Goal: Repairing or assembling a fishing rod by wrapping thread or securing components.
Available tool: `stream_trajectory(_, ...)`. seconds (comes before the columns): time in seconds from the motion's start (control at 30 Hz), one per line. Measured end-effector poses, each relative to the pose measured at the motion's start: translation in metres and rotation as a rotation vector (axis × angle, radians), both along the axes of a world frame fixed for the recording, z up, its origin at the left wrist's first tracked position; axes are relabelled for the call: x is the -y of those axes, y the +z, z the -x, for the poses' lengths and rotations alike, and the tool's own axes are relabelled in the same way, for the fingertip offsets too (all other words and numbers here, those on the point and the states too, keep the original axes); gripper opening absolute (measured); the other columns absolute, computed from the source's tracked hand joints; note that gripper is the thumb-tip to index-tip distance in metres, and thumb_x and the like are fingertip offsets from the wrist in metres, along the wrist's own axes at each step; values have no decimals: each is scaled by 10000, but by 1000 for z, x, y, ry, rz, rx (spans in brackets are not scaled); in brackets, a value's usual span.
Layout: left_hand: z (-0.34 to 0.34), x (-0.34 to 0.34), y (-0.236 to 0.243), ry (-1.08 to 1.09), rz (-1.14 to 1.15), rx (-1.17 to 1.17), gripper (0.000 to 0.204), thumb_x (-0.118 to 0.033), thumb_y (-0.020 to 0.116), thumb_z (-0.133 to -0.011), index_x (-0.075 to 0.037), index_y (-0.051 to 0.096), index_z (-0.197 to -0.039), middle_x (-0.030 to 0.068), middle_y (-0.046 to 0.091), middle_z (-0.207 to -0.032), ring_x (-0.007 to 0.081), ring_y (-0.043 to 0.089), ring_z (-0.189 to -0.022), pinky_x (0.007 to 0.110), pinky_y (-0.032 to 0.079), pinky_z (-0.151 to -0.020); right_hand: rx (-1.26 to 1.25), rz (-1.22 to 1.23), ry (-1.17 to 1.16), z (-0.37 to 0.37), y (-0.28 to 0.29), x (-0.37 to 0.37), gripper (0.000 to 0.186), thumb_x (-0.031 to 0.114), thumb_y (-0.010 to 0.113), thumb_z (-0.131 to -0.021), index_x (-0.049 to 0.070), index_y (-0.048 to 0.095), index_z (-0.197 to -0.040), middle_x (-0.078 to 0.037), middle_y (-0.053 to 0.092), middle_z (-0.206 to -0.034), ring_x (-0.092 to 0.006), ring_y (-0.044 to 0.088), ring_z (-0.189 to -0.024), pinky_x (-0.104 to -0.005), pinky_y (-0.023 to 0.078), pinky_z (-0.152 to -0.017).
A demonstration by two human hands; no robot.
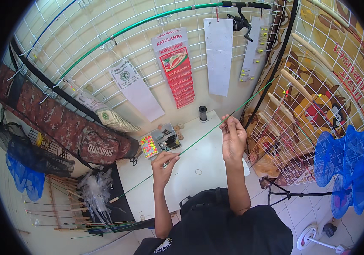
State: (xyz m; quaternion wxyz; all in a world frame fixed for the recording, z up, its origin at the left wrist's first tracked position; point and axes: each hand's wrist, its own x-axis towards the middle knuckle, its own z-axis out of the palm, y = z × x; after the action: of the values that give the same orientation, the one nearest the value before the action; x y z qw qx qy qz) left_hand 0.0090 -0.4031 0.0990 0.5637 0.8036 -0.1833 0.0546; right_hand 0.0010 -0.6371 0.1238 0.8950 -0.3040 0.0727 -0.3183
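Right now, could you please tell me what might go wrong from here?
The upper end of the thin green rod appears near the black pole and could knock it. Its lower end appears close to the crumpled clear plastic and might snag. The left grip is near small bright pieces, which a careless sweep could scatter.

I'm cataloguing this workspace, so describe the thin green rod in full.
The green rod is long, slender and nearly straight, with a short tan end piece that looks like wood or cork and a dark stretch beside the right hand. Its shaft material can't be told. It slants above the white table, from the picture's lower left to its upper right. The left hand pinches it between the tan end and the right hand, whose fingertips also hold it.
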Motion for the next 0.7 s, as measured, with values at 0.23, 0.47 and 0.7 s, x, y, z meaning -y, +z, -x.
stream_trajectory(0.23, 2, -1, 1, -3, -3, -13, 141, -25, 723, -793, -47, 745, -930, 58, 675, -825, 113, 579, -736, 239, 443, -653, 15, -22, 10, 1, 3, -4, 158, 144, 628, -926, 12, 640, -1013, -65, 641, -969, -121, 567, -818, -259, 475, -789)
stream_trajectory(0.47, 1, -1, -1, -9, -6, -8, 156, -37, 730, -787, -56, 747, -941, 55, 675, -829, 114, 569, -725, 242, 433, -641, 14, -162, 1, 0, 9, -9, 177, 150, 630, -927, 30, 649, -1055, -1, 583, -814, -95, 520, -744, -259, 445, -760)
stream_trajectory(0.7, 2, -2, -4, -9, -13, -15, 156, -40, 730, -788, -59, 749, -942, 53, 667, -819, 108, 556, -714, 240, 427, -632, 63, -148, -56, -4, 4, -7, 219, 159, 625, -931, 32, 607, -1109, 22, 600, -828, -81, 501, -707, -251, 430, -727)
